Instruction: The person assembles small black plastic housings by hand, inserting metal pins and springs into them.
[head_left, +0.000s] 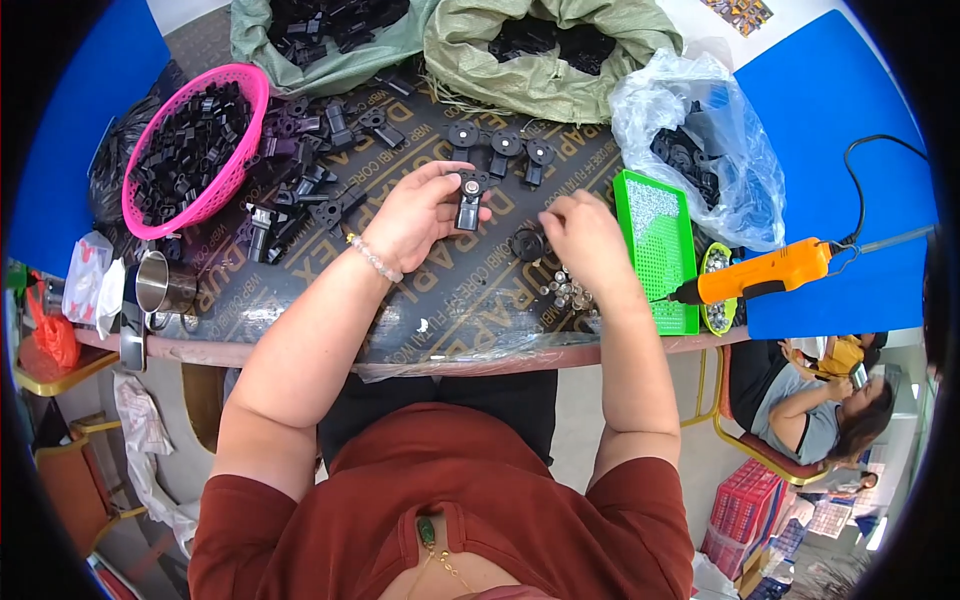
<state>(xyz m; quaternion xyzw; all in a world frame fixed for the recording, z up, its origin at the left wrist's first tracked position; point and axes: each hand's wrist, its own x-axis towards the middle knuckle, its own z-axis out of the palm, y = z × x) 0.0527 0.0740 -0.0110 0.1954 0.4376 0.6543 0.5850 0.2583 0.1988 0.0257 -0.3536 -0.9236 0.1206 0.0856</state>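
My left hand (415, 212) grips a black plastic part (468, 212) with a round metal centre, held up over the dark table. Fingers curled together, my right hand (588, 232) hovers to its right; whatever it pinches, if anything, is hidden. Beside that hand lie a round black disc (527, 243) and a small pile of shiny metal pieces (567, 291). Several similar black parts (505, 150) with round metal centres stand in a row beyond my hands. Loose black parts (320, 190) are scattered to the left.
A pink basket (258, 130) of black parts stands left, near a metal mug (168, 285). Woven sacks (455, 60) line the back. At right are a green tray (690, 260), a clear plastic bag (750, 170) and an orange electric screwdriver (765, 275). Someone sits beyond the table.
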